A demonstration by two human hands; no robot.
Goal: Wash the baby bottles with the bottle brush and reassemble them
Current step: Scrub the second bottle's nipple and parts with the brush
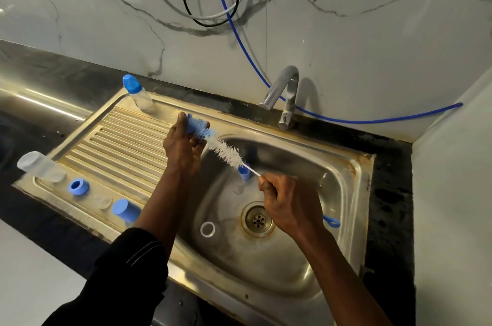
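Note:
The bottle brush point(226, 151) has white bristles and a blue bristle tip and stretches over the sink basin point(306, 166). My right hand point(287, 206) grips its thin wire stem; the blue loop end point(331, 222) sticks out behind that hand. My left hand point(182, 146) holds a small blue bottle part point(192, 126) with the brush's blue tip pushed into it. An assembled bottle point(137, 91) with a blue cap stands at the drainboard's back corner. A clear open bottle point(40, 167) lies at the front left.
On the drainboard point(127, 144) sit a blue ring point(78, 187), a clear nipple point(106, 203) and a blue cap point(125, 210). In the basin lie a blue piece point(244, 173), a clear nipple point(238, 188) and a clear ring point(207, 229) near the drain point(257, 220). The faucet point(285, 96) stands behind.

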